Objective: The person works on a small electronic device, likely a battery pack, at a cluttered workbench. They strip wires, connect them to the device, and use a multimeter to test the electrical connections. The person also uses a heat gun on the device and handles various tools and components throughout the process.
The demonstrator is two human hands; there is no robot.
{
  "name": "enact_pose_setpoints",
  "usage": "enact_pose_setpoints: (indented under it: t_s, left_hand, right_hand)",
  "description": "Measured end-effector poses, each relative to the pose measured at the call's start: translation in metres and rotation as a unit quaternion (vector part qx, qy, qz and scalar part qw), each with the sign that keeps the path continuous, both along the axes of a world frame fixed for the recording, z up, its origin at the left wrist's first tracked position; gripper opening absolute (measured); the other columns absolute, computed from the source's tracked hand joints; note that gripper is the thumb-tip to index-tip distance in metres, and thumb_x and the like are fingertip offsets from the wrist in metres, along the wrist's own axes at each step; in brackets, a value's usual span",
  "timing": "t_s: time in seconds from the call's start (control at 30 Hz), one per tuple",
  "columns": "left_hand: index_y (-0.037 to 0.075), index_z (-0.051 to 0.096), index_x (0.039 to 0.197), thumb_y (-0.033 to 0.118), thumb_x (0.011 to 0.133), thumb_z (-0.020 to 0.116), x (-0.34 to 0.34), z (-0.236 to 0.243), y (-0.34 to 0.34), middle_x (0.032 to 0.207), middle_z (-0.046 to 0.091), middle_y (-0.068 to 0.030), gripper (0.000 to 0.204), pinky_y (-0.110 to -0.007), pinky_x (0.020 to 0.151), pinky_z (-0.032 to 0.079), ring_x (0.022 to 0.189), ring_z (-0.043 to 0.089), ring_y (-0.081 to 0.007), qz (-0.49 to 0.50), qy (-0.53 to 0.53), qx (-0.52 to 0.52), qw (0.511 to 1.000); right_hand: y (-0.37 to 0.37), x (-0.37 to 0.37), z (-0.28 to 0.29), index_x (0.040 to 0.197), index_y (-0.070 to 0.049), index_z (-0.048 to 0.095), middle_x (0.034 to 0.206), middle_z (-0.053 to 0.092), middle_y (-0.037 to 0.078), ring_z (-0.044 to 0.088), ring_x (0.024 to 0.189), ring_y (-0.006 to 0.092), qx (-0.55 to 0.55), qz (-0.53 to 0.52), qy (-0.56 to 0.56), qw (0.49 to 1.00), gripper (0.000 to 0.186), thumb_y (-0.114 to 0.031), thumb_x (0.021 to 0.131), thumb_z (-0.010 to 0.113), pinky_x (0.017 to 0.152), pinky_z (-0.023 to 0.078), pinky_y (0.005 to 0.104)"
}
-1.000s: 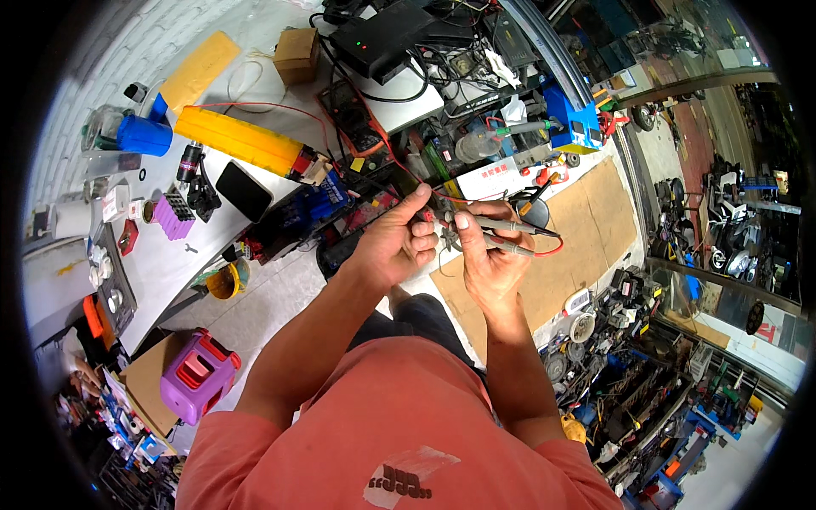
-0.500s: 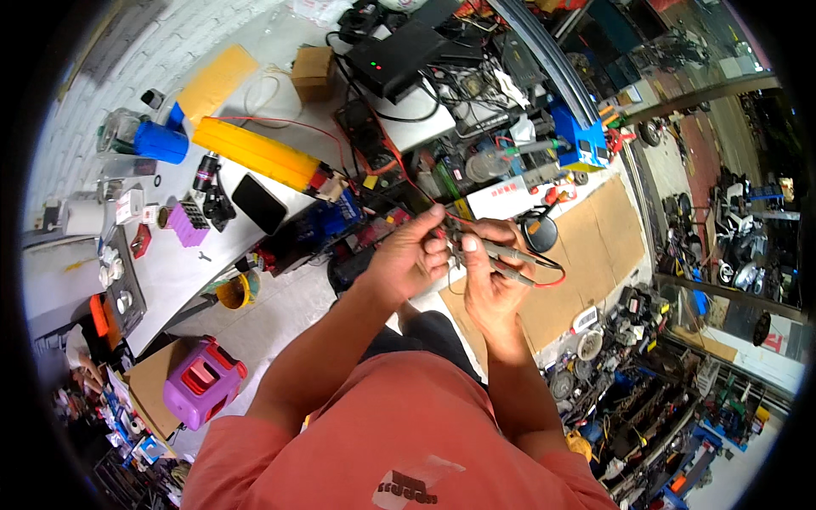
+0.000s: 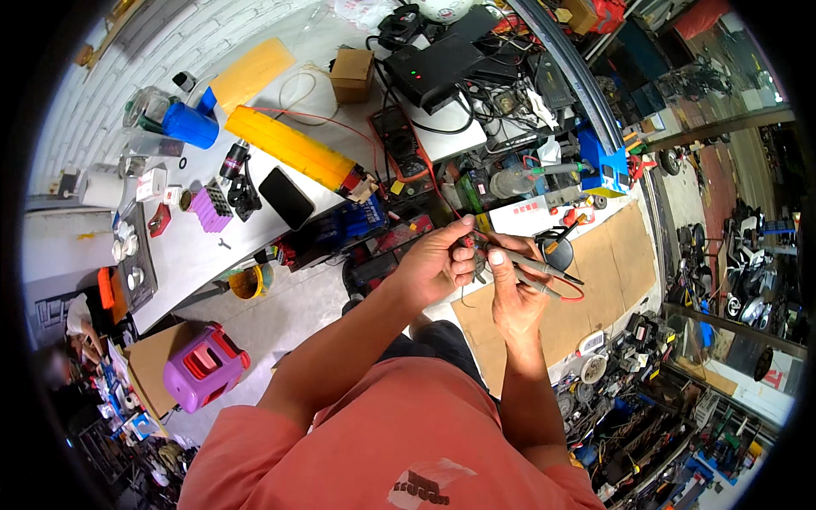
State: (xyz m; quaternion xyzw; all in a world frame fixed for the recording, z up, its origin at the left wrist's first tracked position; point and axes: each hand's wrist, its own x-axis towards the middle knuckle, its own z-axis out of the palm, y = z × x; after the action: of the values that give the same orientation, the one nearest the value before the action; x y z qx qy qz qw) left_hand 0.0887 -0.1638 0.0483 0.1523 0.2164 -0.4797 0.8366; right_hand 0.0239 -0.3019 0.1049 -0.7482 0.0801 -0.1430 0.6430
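Note:
Both my hands meet over the middle of the scene, in front of my body. My right hand (image 3: 517,297) is closed round two grey multimeter probes (image 3: 544,268), which stick out to the right with a black and a red lead looping from them. Pinched in the fingers of my left hand (image 3: 435,265) is a small red piece, mostly hidden; its exact kind cannot be made out. A thin wire end hangs between the hands. From the orange-rimmed multimeter (image 3: 399,143) on the bench, a red lead runs down toward my fingers.
A long yellow-wrapped pack (image 3: 293,153), a phone (image 3: 286,198) and a purple cell holder (image 3: 211,209) lie on the white bench (image 3: 183,270). Behind stands a black power box (image 3: 432,70) with lit lights. Cardboard (image 3: 595,276) covers the right; a purple stool (image 3: 204,365) stands lower left.
The view has shifted, so the bench and both hands sit farther right in the picture. My hands keep their grip, and the probes now point slightly more downward to the right.

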Motion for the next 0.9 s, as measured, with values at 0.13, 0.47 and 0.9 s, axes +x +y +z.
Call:
enact_pose_setpoints:
  t_s: [0.13, 0.47, 0.9]
  left_hand:
    - [0.021, 0.060, 0.090, 0.042, 0.100, 0.069, -0.002, -0.001, 0.001, 0.064, 0.045, 0.0102, 0.024, -0.026, 0.055, 0.028, 0.055, 0.038, -0.0060, -0.012, 0.005, 0.029, 0.999]
    - [0.020, 0.053, 0.090, 0.041, 0.101, 0.068, 0.002, -0.010, 0.005, 0.062, 0.043, 0.0082, 0.028, -0.027, 0.053, 0.031, 0.054, 0.039, -0.0080, 0.006, 0.022, -0.041, 0.999]
    - [0.014, 0.064, 0.081, 0.037, 0.106, 0.060, -0.001, -0.003, 0.004, 0.058, 0.050, 0.0077, 0.035, -0.026, 0.045, 0.039, 0.048, 0.046, -0.0073, 0.011, -0.019, -0.020, 1.000]
  right_hand:
    - [-0.003, -0.003, 0.007, 0.114, 0.004, 0.073, 0.109, 0.073, 0.012, 0.067, 0.098, 0.0178, -0.003, 0.028, 0.044, 0.999, 0.022, -0.011, 0.097, 0.073, 0.089, 0.053, 0.0317]
    - [0.003, 0.000, -0.001, 0.109, 0.004, 0.073, 0.101, 0.074, 0.012, 0.068, 0.092, 0.0187, -0.022, -0.013, -0.034, 0.999, 0.015, -0.006, 0.097, 0.070, 0.085, 0.053, 0.0322]
    - [-0.001, 0.001, -0.007, 0.098, 0.003, 0.076, 0.093, 0.075, 0.012, 0.071, 0.082, 0.0203, -0.057, -0.036, -0.027, 0.997, 0.011, -0.008, 0.095, 0.074, 0.074, 0.054, 0.0324]
